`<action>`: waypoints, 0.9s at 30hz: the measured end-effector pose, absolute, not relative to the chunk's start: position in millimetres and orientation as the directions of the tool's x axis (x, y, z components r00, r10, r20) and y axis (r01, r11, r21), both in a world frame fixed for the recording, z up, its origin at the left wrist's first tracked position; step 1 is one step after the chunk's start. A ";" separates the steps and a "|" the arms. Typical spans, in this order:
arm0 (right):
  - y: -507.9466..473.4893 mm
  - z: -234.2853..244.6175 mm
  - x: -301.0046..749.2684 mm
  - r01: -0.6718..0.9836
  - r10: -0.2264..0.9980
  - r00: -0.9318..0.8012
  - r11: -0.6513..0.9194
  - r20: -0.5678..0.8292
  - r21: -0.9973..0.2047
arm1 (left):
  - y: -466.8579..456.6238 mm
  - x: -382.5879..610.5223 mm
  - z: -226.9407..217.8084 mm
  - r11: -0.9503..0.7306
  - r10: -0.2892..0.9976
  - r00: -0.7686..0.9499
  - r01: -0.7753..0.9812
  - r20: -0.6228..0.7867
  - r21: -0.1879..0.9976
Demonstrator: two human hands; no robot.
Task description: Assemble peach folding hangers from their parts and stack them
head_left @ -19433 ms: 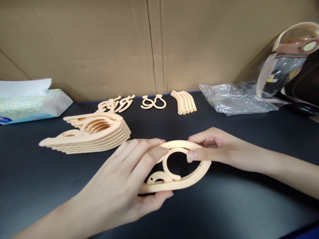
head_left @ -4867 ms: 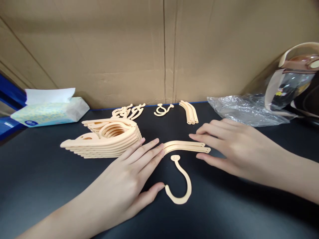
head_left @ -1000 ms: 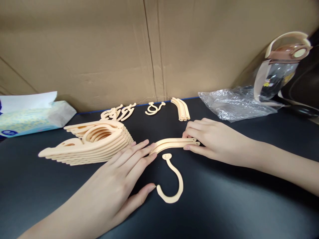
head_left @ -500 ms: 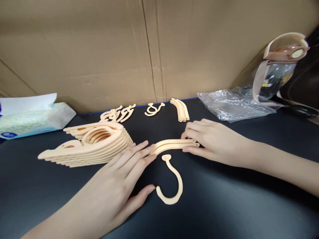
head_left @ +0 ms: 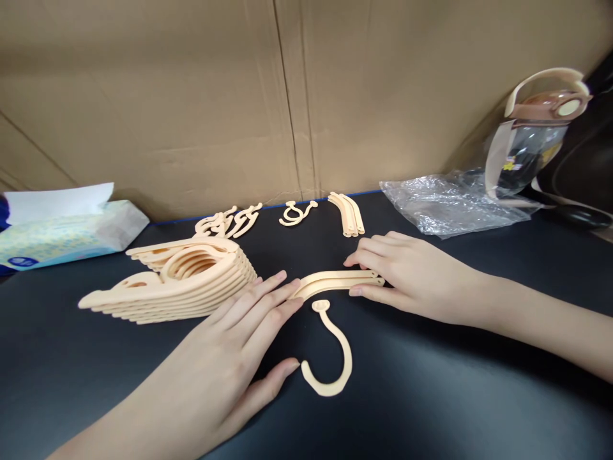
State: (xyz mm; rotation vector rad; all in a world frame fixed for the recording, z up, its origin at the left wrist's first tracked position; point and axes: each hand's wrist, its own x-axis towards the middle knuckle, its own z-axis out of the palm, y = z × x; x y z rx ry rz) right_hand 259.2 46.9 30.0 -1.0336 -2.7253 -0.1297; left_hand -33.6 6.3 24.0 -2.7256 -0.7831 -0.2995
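Two curved, cream-coloured hanger arms (head_left: 335, 280) lie side by side on the black table. My right hand (head_left: 421, 275) grips their right end, thumb along the near side and fingers along the far side. At the other end, my left hand (head_left: 230, 358) lies flat with fingers stretched out, its fingertips covering the tips of the arms. A cream hanger hook (head_left: 345, 348) rests just in front of the arms, its curl toward me and its end close to my left thumb. Beyond my left hand sits a stack of folded cream hangers (head_left: 167, 297).
Along the back lie loose hooks (head_left: 246, 220), a pair of hooks (head_left: 297, 214) and several hanger arms (head_left: 347, 214). A tissue pack (head_left: 71, 227) is at left. At right are a clear plastic bag (head_left: 426, 204) and a water bottle (head_left: 536, 140). Cardboard (head_left: 191, 96) stands behind.
The whole view has shifted slightly. Both hands, the hanger arms and the hook keep nearly the same places relative to one another.
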 end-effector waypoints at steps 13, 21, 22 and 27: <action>50.6 34.6 257.4 0.680 0.663 -0.699 0.732 0.269 -0.037 | 7.0 -30.0 26.5 -0.860 0.440 0.788 0.507 0.431 -0.050; 60.0 48.5 247.9 0.673 0.628 -0.724 0.735 0.285 0.089 | 7.8 -32.9 11.9 -0.835 0.439 0.774 0.539 0.456 -0.111; 62.6 51.1 245.6 0.661 0.612 -0.736 0.742 0.291 0.110 | 7.9 -32.9 10.6 -0.829 0.444 0.769 0.548 0.460 -0.115; 84.5 66.4 225.3 0.620 0.558 -0.777 0.758 0.291 0.203 | 8.1 -31.4 11.8 -0.824 0.444 0.775 0.550 0.450 -0.134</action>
